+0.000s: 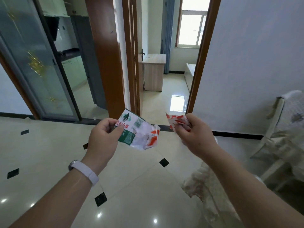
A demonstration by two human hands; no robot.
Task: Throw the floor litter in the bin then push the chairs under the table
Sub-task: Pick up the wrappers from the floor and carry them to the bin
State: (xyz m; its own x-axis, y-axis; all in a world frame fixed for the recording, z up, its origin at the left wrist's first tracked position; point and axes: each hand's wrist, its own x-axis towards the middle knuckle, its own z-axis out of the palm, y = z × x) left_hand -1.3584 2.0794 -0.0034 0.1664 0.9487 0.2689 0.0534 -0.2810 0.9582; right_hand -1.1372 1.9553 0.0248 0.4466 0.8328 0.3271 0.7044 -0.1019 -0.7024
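Pinching a green-and-white water bottle label (131, 129) and a crumpled orange-and-white wrapper (152, 137), the person's left hand (102, 137) is raised over the glossy tiled floor (49, 153). Just beside it, not touching, the right hand (194, 134) clutches a second orange-and-white wrapper (176, 121). A white wristband (85, 171) circles the left wrist. Cloth-draped furniture (279, 129) stands at the right.

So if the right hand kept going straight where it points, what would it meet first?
Nothing close: the right hand, pinching an orange-white wrapper, points toward the open doorway. The way looks free, though depth is unclear.
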